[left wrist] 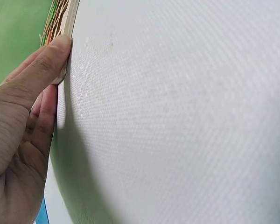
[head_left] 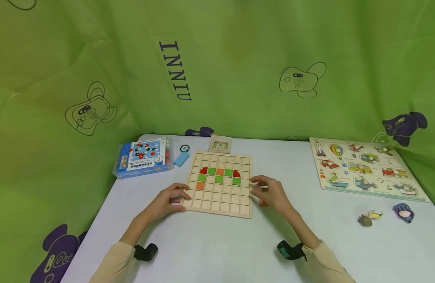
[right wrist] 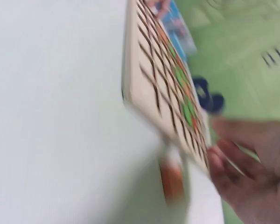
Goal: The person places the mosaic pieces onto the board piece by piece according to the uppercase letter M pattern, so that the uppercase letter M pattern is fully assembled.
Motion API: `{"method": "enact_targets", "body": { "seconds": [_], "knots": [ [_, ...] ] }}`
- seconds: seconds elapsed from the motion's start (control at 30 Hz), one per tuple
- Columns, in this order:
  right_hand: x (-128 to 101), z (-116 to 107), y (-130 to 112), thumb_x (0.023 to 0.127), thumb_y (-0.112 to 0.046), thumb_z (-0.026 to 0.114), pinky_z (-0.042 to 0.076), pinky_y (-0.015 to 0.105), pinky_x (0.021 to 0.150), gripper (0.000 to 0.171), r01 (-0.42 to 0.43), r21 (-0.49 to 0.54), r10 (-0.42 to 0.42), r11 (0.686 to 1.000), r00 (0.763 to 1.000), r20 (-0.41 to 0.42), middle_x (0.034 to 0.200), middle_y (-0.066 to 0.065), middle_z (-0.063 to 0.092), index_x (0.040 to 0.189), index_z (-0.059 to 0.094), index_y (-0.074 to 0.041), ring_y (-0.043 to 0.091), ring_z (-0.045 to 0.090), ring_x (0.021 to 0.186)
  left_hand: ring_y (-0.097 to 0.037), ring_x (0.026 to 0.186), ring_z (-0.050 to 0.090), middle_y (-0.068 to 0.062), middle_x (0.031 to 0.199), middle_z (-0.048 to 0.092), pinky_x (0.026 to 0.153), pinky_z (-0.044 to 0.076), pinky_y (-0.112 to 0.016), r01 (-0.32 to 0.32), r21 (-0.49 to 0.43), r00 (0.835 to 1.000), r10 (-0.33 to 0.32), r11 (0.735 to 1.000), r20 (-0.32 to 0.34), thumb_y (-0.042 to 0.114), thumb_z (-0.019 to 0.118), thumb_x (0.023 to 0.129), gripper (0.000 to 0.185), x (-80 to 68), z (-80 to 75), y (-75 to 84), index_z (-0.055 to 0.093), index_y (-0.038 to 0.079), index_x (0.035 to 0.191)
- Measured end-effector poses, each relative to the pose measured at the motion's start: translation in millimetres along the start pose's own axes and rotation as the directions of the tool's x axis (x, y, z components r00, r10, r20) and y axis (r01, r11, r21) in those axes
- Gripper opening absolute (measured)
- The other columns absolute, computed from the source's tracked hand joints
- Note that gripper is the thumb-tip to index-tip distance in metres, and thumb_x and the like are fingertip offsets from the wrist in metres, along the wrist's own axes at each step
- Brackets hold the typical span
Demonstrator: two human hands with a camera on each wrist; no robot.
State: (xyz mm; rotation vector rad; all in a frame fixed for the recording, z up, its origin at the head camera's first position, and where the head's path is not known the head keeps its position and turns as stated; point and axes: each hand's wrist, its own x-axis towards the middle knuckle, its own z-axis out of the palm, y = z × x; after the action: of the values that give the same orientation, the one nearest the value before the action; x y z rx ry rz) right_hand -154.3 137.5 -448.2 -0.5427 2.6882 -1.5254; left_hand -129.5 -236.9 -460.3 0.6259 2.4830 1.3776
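Both hands hold the wooden grid board point(head_left: 220, 184) between them. Left hand point(head_left: 169, 200) grips its left edge; right hand point(head_left: 270, 191) pinches its right edge, over an orange block point(right wrist: 171, 179).

grid board point(head_left: 221, 204) centre | box point(head_left: 144, 157) left | animal puzzle point(head_left: 366, 167) right (far)

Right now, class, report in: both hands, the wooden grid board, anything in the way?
Left hand grips square wooden grid board left edge. Right hand holds right edge. Orange block beside right fingers.
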Motion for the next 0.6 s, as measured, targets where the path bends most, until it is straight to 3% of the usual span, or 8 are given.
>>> {"method": "enact_targets", "body": {
  "seconds": [0.13,0.23,0.4,0.5,0.6],
  "knots": [
    [-24.0,-22.2,15.2,0.074,0.002,0.079,0.059,0.036,0.077,0.038,0.053,-0.114,-0.037,0.992,0.99,0.14,0.106,0.016,0.067,0.11,0.065,0.004,0.029,0.063,0.092,-0.041,0.128,0.041,-0.019,0.137,0.045,0.092,0.054,-0.036,0.001,0.001,1.0,-0.001,1.0,-0.007,0.008,0.077,0.078,0.028,-0.7,-1.0,-0.4,0.069,0.005,0.105],
    [-36.9,-25.3,23.6,0.074,0.004,0.078,0.059,0.03,0.072,0.033,0.079,-0.145,-0.057,0.986,0.987,0.148,0.097,0.011,0.068,0.104,0.067,0.002,0.022,0.063,0.084,-0.041,0.127,0.041,-0.019,0.136,0.045,0.092,0.054,-0.036,-0.015,0.004,1.0,0.015,1.0,-0.007,0.007,0.077,0.078,0.028,0.3,-1.1,-0.9,0.069,0.004,0.106],
    [-42.1,-17.8,27.7,0.076,0.01,0.074,0.058,0.021,0.067,0.028,0.016,-0.066,-0.015,0.998,1.0,0.009,0.09,0.01,0.069,0.102,0.067,0.001,0.013,0.063,0.075,-0.041,0.127,0.041,-0.019,0.136,0.045,0.092,0.054,-0.036,-0.028,0.013,1.0,0.028,1.0,0.0,0.006,0.077,0.079,0.029,3.0,-1.0,-1.0,0.069,0.004,0.107],
    [-36.4,-13.5,24.3,0.077,0.012,0.073,0.059,0.022,0.068,0.03,-0.022,0.01,0.022,1.0,0.997,-0.079,0.097,0.016,0.07,0.104,0.067,0.004,0.019,0.066,0.078,-0.04,0.127,0.041,-0.019,0.136,0.045,0.093,0.053,-0.037,-0.018,0.007,1.0,0.018,1.0,0.005,0.006,0.076,0.079,0.028,3.7,-0.6,-0.3,0.069,0.003,0.106],
    [-26.4,-8.1,18.9,0.078,0.012,0.072,0.059,0.025,0.07,0.03,-0.027,0.066,0.035,0.997,0.993,-0.116,0.102,0.02,0.069,0.106,0.066,0.005,0.026,0.067,0.081,-0.041,0.128,0.04,-0.019,0.136,0.045,0.093,0.053,-0.039,-0.011,-0.001,1.0,0.011,1.0,0.007,0.005,0.076,0.079,0.028,3.1,0.0,-0.5,0.069,0.003,0.106]
  ]
}}
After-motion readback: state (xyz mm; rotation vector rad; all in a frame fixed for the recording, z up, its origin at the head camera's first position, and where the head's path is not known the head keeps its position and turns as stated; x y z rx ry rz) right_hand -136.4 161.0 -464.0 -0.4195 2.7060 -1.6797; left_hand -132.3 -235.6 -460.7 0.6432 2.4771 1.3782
